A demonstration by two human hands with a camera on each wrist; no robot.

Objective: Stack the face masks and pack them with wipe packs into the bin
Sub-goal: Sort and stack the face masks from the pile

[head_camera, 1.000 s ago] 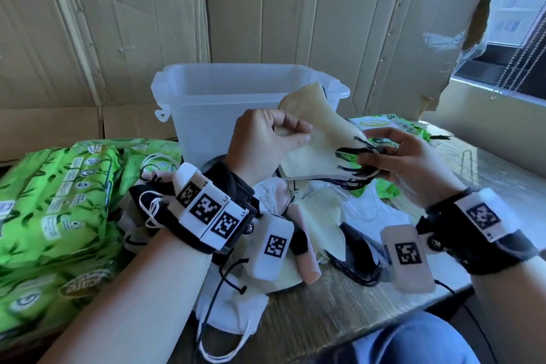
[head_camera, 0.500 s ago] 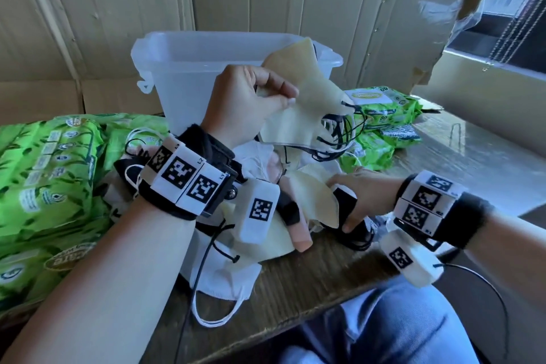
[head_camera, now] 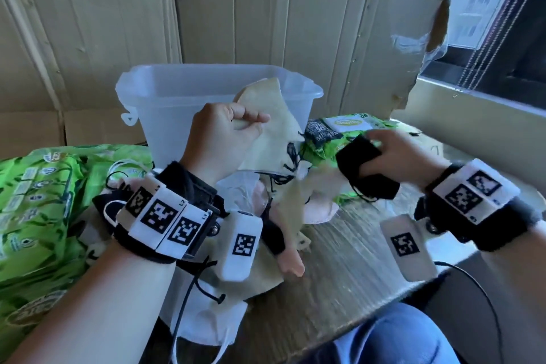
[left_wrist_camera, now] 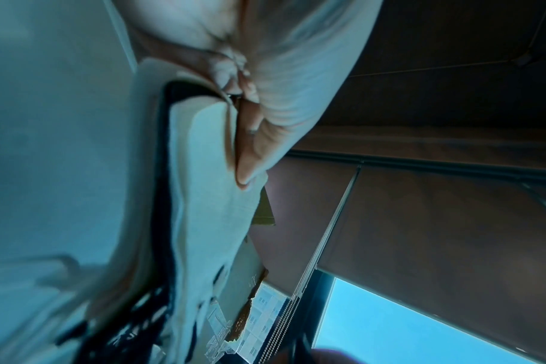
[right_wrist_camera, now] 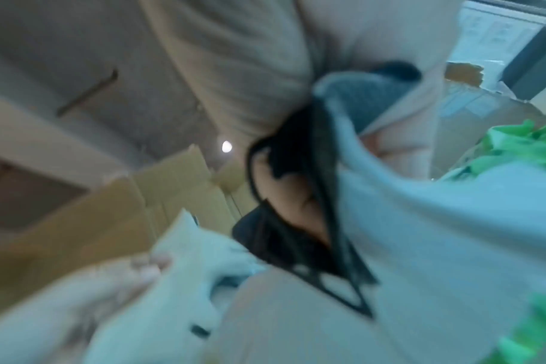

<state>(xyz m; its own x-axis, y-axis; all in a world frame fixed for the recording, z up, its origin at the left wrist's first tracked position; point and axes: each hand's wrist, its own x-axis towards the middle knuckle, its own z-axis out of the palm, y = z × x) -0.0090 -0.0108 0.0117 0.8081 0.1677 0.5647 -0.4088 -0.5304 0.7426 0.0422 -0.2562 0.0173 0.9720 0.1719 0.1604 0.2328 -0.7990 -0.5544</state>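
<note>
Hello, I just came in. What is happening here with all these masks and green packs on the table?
A person is sorting face masks. The left hand holds a small stack of beige fabric masks up in front of the translucent plastic bin. The right hand grips a black fabric mask. More masks lie in a loose pile on the wooden table, and green wipe packs sit at both sides, not yet packed.
</note>
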